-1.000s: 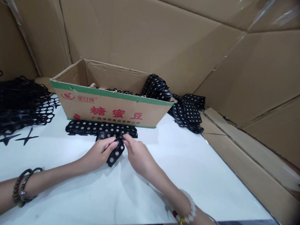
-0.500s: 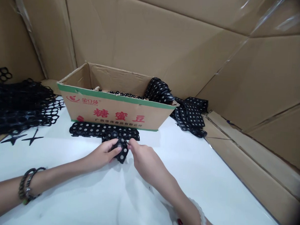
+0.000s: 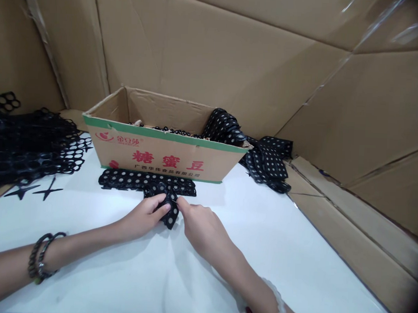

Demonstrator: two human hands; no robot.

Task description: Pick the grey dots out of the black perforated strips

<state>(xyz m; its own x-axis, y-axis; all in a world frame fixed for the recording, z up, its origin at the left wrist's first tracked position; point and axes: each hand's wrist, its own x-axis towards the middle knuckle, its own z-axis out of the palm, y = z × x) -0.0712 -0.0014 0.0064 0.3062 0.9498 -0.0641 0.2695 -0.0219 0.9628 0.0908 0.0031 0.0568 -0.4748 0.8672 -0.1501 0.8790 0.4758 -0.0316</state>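
Over the white table, my left hand (image 3: 146, 218) pinches a black strip with pale round dots (image 3: 171, 217) between thumb and fingers. One end of the strip hangs down past my fingertips. My right hand (image 3: 201, 225) is closed, its fingertips at the strip's right edge. A thin, light, needle-like tool (image 3: 174, 201) shows between those fingertips and the dotted surface; its exact kind is too small to make out. Just behind both hands lies a flat row of similar dotted black strips (image 3: 121, 179), partly covered by the held one.
Behind the row stands an open cardboard box (image 3: 167, 150) with black pieces inside. More dotted strips (image 3: 269, 163) spill beside it on the right. Black perforated sheets (image 3: 29, 144) are heaped at left, near two star-shaped scraps (image 3: 48, 189). Cardboard walls (image 3: 227, 51) enclose the white table (image 3: 121, 272).
My right hand has come slightly closer to the dotted strip, and the thin tool now shows against it. My left hand keeps its hold. The whole view has shifted a little.
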